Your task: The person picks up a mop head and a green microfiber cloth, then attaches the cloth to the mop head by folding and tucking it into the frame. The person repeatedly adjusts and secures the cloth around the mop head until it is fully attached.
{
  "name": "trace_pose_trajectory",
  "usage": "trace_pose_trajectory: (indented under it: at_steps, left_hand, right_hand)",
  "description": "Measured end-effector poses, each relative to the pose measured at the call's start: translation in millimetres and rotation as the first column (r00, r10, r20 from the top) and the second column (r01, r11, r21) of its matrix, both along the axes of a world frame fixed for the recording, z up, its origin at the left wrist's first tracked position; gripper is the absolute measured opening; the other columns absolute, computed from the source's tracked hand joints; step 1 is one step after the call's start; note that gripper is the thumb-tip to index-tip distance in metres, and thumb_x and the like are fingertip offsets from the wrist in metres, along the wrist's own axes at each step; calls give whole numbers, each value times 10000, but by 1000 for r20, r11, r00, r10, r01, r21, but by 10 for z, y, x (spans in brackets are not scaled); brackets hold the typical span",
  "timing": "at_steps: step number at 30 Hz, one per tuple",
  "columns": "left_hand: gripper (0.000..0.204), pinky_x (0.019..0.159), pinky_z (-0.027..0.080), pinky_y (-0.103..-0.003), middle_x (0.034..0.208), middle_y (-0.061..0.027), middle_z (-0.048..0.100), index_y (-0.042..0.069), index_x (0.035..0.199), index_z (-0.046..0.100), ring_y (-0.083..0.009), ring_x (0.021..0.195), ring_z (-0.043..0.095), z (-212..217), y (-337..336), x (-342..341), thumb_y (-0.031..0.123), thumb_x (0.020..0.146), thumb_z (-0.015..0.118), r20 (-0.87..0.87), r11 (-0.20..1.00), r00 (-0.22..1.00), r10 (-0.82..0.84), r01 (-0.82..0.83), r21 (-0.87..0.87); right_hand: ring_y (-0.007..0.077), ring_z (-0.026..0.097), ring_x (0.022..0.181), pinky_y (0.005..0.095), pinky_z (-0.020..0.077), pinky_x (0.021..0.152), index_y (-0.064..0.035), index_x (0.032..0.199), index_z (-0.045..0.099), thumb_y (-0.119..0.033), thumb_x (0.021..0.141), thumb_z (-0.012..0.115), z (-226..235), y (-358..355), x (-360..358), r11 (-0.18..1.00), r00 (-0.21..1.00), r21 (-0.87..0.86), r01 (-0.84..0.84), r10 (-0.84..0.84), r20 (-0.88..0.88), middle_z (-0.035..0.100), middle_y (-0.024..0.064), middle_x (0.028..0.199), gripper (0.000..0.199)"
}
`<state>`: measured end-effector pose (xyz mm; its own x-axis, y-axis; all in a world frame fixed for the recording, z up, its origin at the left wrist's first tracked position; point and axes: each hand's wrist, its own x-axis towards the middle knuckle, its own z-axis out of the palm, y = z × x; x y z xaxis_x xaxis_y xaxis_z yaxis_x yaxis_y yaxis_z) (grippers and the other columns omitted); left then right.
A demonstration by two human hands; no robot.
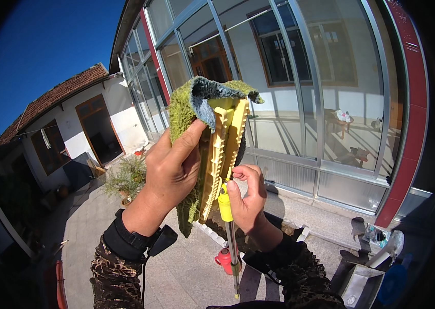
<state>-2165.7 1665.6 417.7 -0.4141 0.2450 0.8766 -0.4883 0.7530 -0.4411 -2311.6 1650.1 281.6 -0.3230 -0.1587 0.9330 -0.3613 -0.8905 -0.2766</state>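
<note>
In front of me a yellow toothed mop head (pixel 220 154) stands upright, its two long rows of teeth facing me. A fuzzy green mop cloth (pixel 180 100) with a grey backing drapes over its top and down its left side. My left hand (pixel 173 162) pinches the cloth's edge, thumb on the grey side. My right hand (pixel 249 198) is closed at the lower right edge of the mop head, fingers curled; part of its grip is hidden. Just left of the right thumb, a yellow joint (pixel 225 203) links the head to a thin metal pole (pixel 234 252) running down.
A red kettle-like container (pixel 223 259) stands behind the pole. At lower right are a metal basin (pixel 362 286) and a blue tub (pixel 393 283). Tall framed glass panels (pixel 284 123) rise ahead. A potted plant (pixel 125 177) grows on the left of the paved yard.
</note>
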Motion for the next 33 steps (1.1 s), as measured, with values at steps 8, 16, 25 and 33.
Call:
trace_pose_trajectory:
  at_steps: [8, 16, 25, 33]
  left_hand:
    - [497, 672, 548, -378, 1036, -201, 661, 57, 1231, 653, -342, 800, 692, -40, -23, -78, -108, 762, 668, -5, 997, 1000, -21, 21, 73]
    - [547, 686, 550, -396, 1012, -198, 651, 79, 1262, 641, -350, 813, 684, -27, -11, -152, -106, 748, 658, 6, 995, 1000, -27, 26, 98]
    - [549, 654, 561, -397, 982, -187, 650, 103, 1269, 645, -340, 764, 686, -19, 32, -228, -63, 747, 668, 25, 997, 999, 24, -26, 69]
    - [479, 660, 565, -394, 1002, -207, 660, 72, 1258, 646, -347, 759, 687, -34, 23, -226, -17, 788, 667, 31, 998, 999, 22, -24, 56]
  right_hand:
    - [340, 502, 1060, 469, 369, 945, -4, 1245, 468, -230, 693, 858, 199, 267, 130, 971, 952, 10, 238, -231, -202, 526, 168, 1150, 712]
    - [336, 535, 930, 429, 420, 820, -23, 1124, 490, -98, 671, 830, 249, 145, 278, 987, 997, 140, 76, -77, 4, 527, 140, 1015, 572]
    - [360, 539, 843, 439, 430, 741, -16, 980, 487, -54, 677, 804, 381, 86, 324, 988, 989, 144, 45, -65, 131, 517, 144, 923, 440]
    - [389, 535, 897, 463, 435, 781, 4, 1077, 481, -118, 679, 770, 334, 209, 327, 989, 992, 79, 125, -127, 20, 511, 173, 982, 507]
